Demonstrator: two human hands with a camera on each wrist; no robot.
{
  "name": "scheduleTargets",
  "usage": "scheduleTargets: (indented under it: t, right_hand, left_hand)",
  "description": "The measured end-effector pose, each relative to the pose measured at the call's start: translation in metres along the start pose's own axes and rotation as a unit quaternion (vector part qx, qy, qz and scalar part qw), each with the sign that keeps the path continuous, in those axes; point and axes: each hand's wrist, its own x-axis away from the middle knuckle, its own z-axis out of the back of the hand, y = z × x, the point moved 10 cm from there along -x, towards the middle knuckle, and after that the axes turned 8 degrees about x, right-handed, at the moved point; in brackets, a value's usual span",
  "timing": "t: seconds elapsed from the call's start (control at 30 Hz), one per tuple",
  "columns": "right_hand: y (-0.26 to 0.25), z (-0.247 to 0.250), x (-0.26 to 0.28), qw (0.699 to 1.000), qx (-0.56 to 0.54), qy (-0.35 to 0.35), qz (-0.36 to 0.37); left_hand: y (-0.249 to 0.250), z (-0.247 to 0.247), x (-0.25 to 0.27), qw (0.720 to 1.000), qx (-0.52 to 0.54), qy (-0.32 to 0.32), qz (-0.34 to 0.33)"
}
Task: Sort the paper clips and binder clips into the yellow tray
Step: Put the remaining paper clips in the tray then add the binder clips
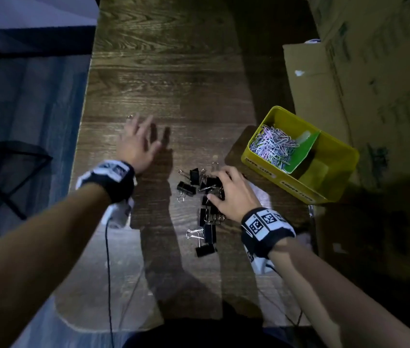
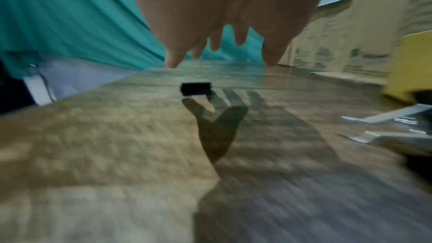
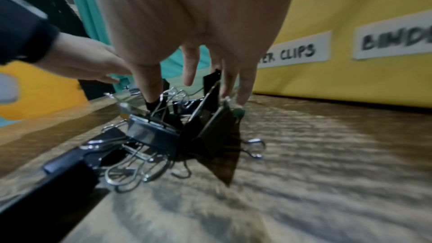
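Several black binder clips (image 1: 205, 214) lie in a loose pile at the middle of the wooden table. My right hand (image 1: 226, 189) is down on the far end of the pile, thumb and fingers (image 3: 243, 88) curled around a cluster of the binder clips (image 3: 154, 132). My left hand (image 1: 146, 131) hovers open, fingers spread, just short of a lone small clip (image 1: 130, 117); the left wrist view shows a single black binder clip (image 2: 195, 89) ahead of the fingertips. The yellow tray (image 1: 349, 149) stands right of the pile; pastel paper clips (image 1: 274, 144) fill its left compartment beside a green divider (image 1: 304, 151).
Cardboard boxes (image 1: 374, 71) crowd the table's right side behind the tray. Paper labels (image 3: 294, 53) are stuck on the tray's front wall. A clear plastic bag (image 1: 261, 194) lies under my right wrist. The table's left edge (image 1: 83, 136) drops off near my left hand. A thin cable (image 1: 108, 272) trails from my left wrist.
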Motion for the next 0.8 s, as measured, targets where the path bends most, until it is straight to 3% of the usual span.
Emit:
scheduleTargets:
  t: [0.07, 0.13, 0.27, 0.4, 0.5, 0.6, 0.67, 0.8]
  right_hand:
    - [0.005, -0.001, 0.005, 1.000, 0.004, -0.013, -0.013]
    - [0.009, -0.003, 0.010, 0.999, 0.008, -0.019, -0.026]
    - [0.016, -0.004, 0.015, 0.998, -0.024, -0.021, -0.052]
    - [0.026, -0.001, 0.010, 0.994, -0.056, 0.000, -0.090]
    - [0.031, 0.007, 0.012, 0.991, -0.086, 0.029, -0.101]
    - [0.038, 0.021, 0.022, 0.982, -0.134, 0.072, -0.112]
    - [0.044, 0.032, 0.028, 0.971, -0.179, 0.104, -0.120]
    - [0.054, 0.041, 0.040, 0.923, -0.328, 0.144, -0.141]
  left_hand:
    - [-0.023, -0.004, -0.021, 0.997, -0.040, -0.061, 0.039]
    - [-0.024, -0.016, -0.021, 0.991, -0.065, -0.112, 0.036]
    - [0.008, -0.029, 0.012, 0.992, -0.091, -0.081, -0.020]
    - [0.031, -0.040, 0.060, 0.998, -0.010, -0.063, -0.009]
    - [0.039, -0.050, 0.086, 0.994, 0.039, -0.103, -0.006]
    - [0.036, -0.042, 0.100, 0.981, 0.158, -0.100, 0.058]
    - [0.029, -0.028, 0.101, 0.931, 0.335, -0.045, 0.136]
    - [0.026, -0.016, 0.101, 0.738, 0.641, 0.044, 0.203]
